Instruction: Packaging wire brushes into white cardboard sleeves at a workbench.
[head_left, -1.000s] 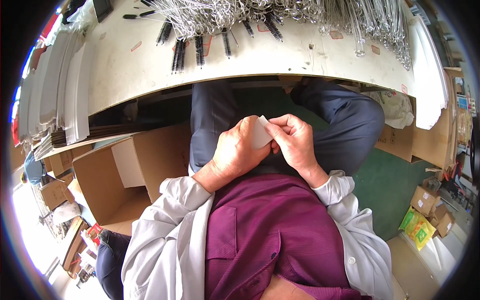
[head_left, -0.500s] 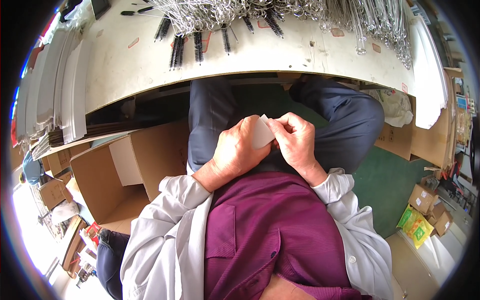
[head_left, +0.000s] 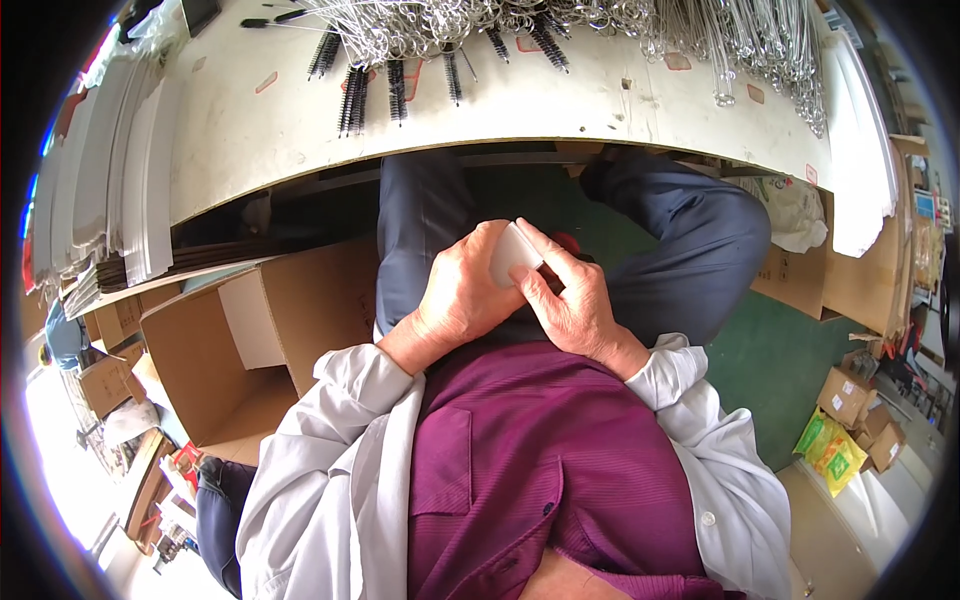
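Between my hands, above my lap, is a small white piece with straight edges, perhaps the end of a slim card box; its lower part is hidden. My left hand wraps round its left side, fingers curled behind it. My right hand grips the right side, with the thumb on the white face and the index finger along the upper right edge. Just behind the right fingers a bit of something red shows, too little to name.
Ahead is a white table with a heap of looped wire pieces and several black bristle brushes. Flat white card stacks stand at the left. An open cardboard box sits left of my legs; a white bag lies under the table's right end.
My right hand has shifted slightly left and down, its index finger now stretched along the white piece's edge and its thumb on the face. A bit of red has come into view behind it.
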